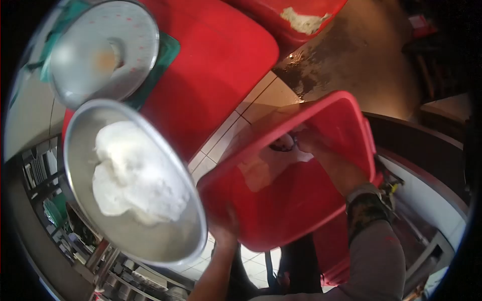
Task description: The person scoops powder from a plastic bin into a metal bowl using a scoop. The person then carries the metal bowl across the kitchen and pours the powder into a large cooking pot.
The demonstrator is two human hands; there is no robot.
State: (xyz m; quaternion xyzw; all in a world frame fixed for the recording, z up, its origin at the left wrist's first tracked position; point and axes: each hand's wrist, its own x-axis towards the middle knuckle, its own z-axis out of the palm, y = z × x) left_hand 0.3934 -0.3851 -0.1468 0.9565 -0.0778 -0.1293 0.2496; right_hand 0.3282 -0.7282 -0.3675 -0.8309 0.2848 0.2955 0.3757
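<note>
The red, rectangular plastic tub (291, 213) fills the centre right of the frame with its mouth turned toward the camera, and its apparent tilt is the first worry: if it tips further, the pale, powdery heap (257, 173) inside could slide toward the lower rim. The left hand (224, 235), low in the centre, is against the tub's lower-left side; its fingers are blurred and partly hidden, so I cannot tell whether it grasps the wall or only rests there — a loose hold would leave the tub free to swing. The right hand (307, 140) reaches deep inside, beside a small, dark, rounded object (283, 143); shadow hides whether the fingers close on it. A knock against the wall there could scatter powder, and the grey sleeve (374, 251) and patterned wristband (369, 205) could brush the rim. At centre left, the wide, round, silvery metal bowl (186, 236) holds a loose white mound (138, 170) and sits close beside the tub. What bears the bowl is hidden — a bump from tub or forearm might tilt it and spill the mound.
</note>
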